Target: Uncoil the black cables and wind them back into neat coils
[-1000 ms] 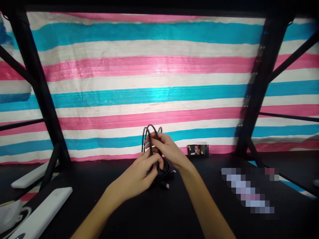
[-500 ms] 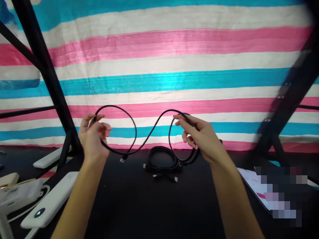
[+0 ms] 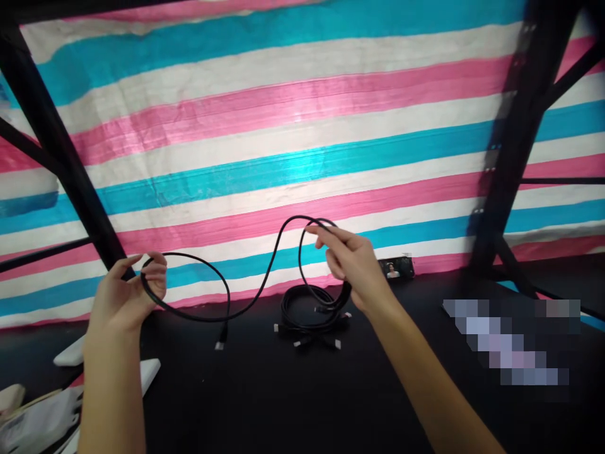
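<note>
A black USB cable point(image 3: 270, 268) stretches in loose curves between my two hands above the dark table. My left hand point(image 3: 132, 284) pinches it at the left, where it bends into an open loop. One end of that cable, a plug with a metal tip point(image 3: 220, 344), dangles below the loop. At the right, my right hand point(image 3: 352, 261) is closed round gathered turns of the same cable, partly hidden by the fingers. Beneath and left of my right hand lies a coiled bundle of black cables point(image 3: 295, 325) on the tabletop, several plugs pointing outward.
White power banks point(image 3: 150, 375) and a clear-wrapped packet point(image 3: 40, 419) lie at the left. A phone point(image 3: 397, 268) leans at the back right; a blurred-out flat item point(image 3: 505, 347) lies at the right. Black metal frame posts point(image 3: 515, 139) flank a striped sheet point(image 3: 293, 164).
My hands have moved apart slightly, my left hand lower and further left, widening the span of cable. The camera view has tilted and shifted, bringing the phone at the back into sight.
</note>
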`<state>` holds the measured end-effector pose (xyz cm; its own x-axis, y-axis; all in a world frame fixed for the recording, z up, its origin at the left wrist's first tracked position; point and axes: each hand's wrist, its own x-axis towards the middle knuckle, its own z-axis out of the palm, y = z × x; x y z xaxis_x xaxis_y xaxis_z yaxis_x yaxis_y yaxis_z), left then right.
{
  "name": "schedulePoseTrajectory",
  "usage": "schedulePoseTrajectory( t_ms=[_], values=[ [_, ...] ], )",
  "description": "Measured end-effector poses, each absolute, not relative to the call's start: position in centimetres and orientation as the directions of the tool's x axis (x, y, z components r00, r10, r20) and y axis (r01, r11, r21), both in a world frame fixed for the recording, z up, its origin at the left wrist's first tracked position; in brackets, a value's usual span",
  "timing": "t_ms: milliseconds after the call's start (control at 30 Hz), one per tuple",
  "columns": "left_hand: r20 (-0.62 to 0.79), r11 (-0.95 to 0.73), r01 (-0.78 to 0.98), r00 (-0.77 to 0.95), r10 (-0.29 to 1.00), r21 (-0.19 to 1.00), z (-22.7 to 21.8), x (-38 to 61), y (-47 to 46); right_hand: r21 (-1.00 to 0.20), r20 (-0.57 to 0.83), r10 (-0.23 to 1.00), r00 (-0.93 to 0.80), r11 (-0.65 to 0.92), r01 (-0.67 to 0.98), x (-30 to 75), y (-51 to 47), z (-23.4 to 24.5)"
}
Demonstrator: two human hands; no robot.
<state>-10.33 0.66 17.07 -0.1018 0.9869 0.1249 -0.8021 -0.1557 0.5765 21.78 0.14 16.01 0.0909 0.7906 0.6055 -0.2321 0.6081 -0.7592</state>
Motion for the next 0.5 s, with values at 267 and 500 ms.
schedulePoseTrajectory(
  t_ms=[267,500],
  values=[
    [-0.021,0.021,-0.924,0.014,1.000,0.382,15.5,-11.3,2.7,-0.613,0.619,0.627,0.473,0.762,-0.207,25.7,-0.2,17.3],
    [0.149,-0.293,-0.618,-0.274,0.950,0.729,14.7,-10.5,3.3,-0.595,0.608,0.483,0.630,0.803,-0.042,28.7,2.0,16.6]
  ],
)
